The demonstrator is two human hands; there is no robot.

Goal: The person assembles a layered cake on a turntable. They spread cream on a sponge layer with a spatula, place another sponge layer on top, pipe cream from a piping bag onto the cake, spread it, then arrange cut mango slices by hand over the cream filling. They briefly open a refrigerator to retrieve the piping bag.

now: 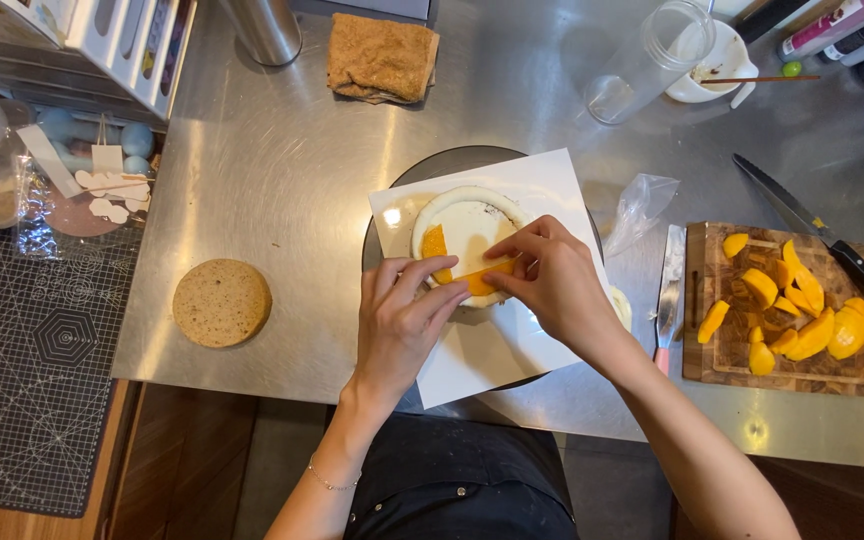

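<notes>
Fingers of both hands pinch mango slice point(482, 275) | left hand point(402, 320), right hand point(552, 280) over cake point(462, 225)

Both hands meet over a small round cake point(464, 228) coated in white cream, which sits on a white paper sheet point(492, 345) on the steel surface point(282, 170). The left hand point(399, 325) and right hand point(552, 280) pinch an orange fruit slice point(485, 275) against its top. A wooden board point(722, 350) of cut fruit lies to the right, a bare sponge round point(221, 302) to the left.
</notes>
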